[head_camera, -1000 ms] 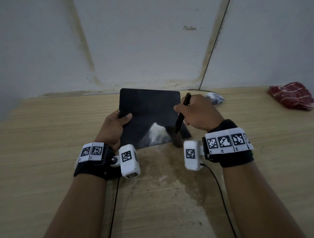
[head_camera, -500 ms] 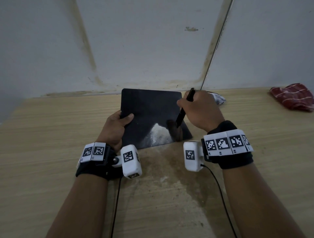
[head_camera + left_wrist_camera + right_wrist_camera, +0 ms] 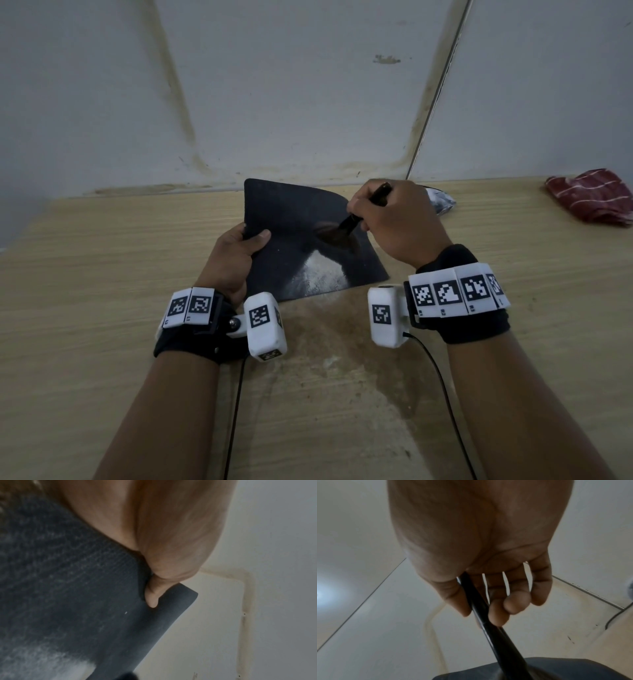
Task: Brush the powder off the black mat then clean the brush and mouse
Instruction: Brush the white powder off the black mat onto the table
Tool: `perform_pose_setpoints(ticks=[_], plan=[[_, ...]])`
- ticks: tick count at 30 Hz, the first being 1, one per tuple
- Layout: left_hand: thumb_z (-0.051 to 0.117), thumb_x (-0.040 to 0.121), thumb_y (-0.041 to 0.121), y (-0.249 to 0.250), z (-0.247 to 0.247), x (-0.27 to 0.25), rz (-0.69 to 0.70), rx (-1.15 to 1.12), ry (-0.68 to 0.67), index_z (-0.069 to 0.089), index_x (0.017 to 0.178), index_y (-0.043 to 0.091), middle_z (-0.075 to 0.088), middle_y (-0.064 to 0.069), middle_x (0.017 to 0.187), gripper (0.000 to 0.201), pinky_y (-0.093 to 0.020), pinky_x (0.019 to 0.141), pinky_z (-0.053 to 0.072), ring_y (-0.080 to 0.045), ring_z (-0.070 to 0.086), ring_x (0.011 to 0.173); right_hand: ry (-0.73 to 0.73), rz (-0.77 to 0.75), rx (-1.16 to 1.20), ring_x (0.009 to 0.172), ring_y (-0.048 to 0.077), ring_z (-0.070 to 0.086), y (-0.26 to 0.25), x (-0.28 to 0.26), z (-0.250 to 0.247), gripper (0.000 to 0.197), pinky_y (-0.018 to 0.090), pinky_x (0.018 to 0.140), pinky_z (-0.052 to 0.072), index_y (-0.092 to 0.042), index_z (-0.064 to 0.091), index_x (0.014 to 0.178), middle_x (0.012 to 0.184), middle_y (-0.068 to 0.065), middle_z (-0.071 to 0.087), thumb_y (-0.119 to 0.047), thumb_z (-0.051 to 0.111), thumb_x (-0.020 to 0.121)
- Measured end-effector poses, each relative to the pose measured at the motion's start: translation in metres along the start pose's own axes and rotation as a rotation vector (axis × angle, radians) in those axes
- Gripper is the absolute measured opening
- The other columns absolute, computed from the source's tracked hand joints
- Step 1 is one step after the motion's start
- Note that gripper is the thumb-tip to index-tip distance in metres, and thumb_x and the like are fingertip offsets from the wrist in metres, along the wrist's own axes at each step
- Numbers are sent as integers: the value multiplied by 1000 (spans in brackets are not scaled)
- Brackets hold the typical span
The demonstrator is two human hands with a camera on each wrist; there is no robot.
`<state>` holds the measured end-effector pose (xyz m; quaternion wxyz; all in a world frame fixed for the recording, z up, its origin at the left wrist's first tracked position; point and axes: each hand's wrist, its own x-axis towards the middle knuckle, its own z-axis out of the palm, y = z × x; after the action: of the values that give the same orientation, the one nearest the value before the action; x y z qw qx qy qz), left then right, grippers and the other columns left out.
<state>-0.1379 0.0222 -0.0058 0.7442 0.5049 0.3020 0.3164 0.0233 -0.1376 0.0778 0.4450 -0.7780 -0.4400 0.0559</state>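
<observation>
The black mat is tilted up off the wooden table, its near edge down. My left hand grips its left edge, thumb on top; the left wrist view shows a fingertip curled round the mat. White powder lies in a heap near the mat's lower edge. My right hand holds a black-handled brush, its brown bristles pressed on the mat above the powder. In the right wrist view the fingers pinch the brush handle. The mouse peeks out behind my right hand.
A red striped cloth lies at the table's far right by the wall. Powder residue stains the table in front of the mat. Thin black cables run from the wrist cameras towards me. The white wall stands close behind the mat.
My right hand has drawn the brush from the mat's lower right edge up towards its middle. The left hand has tilted the mat up more steeply.
</observation>
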Motion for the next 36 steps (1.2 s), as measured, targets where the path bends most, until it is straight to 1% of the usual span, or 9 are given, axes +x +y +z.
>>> perform_pose_setpoints(ticks=[5, 10, 14, 17, 19, 23, 29, 33, 36], plan=[[52, 98, 3, -1, -1, 1, 0, 7, -1, 67, 106, 10, 77, -9, 94, 19, -40, 76, 61, -27, 73, 87, -181, -51, -29, 69, -6, 62, 1, -4, 7, 14, 14, 71, 45, -23, 79, 91, 73, -22, 68, -24, 66, 92], [52, 99, 4, 1, 2, 1, -6, 16, -14, 67, 106, 10, 77, -8, 94, 18, -39, 73, 62, -26, 74, 86, -184, 2, 17, 73, 19, 71, 0, -5, 2, 16, 38, 77, 57, -16, 78, 81, 73, 1, 75, -18, 65, 89], [52, 98, 3, 2, 2, 1, -17, 8, 1, 67, 106, 9, 77, -11, 97, 18, -44, 81, 60, -30, 72, 91, -112, -51, 188, 75, 19, 70, -4, -3, 1, 14, 35, 77, 56, -13, 78, 86, 76, 4, 75, -15, 65, 91], [51, 98, 3, 2, 3, -1, -19, 4, -2, 67, 108, 8, 73, -16, 107, 19, -48, 91, 55, -35, 68, 101, -268, -56, 91, 71, 1, 67, -2, -5, 9, 13, 21, 73, 52, -19, 79, 92, 75, -11, 74, -18, 66, 92], [51, 98, 3, 3, 4, -1, -9, 22, 2, 66, 107, 8, 74, -13, 104, 18, -46, 88, 57, -33, 69, 99, -341, -31, 25, 67, -2, 65, 1, -6, 13, 13, 23, 72, 52, -21, 80, 87, 70, -15, 72, -19, 67, 90], [51, 99, 3, 4, 4, -2, -7, 28, -14, 67, 107, 9, 77, -9, 96, 19, -41, 78, 61, -27, 73, 89, -289, -18, 95, 72, 18, 71, -2, -6, 5, 17, 43, 81, 59, -16, 78, 78, 73, 1, 75, -14, 64, 88], [48, 99, 2, 4, 6, -2, -19, -5, -22, 64, 114, 3, 73, -17, 105, 21, -43, 82, 59, -31, 71, 90, -459, -81, 169, 79, 31, 67, -9, -9, 11, 15, 47, 80, 55, -15, 80, 91, 85, 12, 75, -10, 66, 90], [50, 98, 2, 4, 9, -2, -32, -7, -6, 60, 122, -1, 70, -20, 110, 26, -43, 81, 60, -33, 69, 95, -501, -53, 80, 69, 17, 63, -4, -9, 9, 19, 43, 74, 55, -15, 80, 82, 75, 8, 74, -7, 63, 86], [50, 98, 3, 3, 8, -3, -41, -17, -7, 59, 123, -1, 70, -21, 111, 27, -44, 79, 61, -35, 69, 96, -426, -56, 198, 65, 14, 60, -5, -8, 4, 20, 26, 65, 48, -11, 79, 80, 71, 4, 72, -3, 61, 84]])
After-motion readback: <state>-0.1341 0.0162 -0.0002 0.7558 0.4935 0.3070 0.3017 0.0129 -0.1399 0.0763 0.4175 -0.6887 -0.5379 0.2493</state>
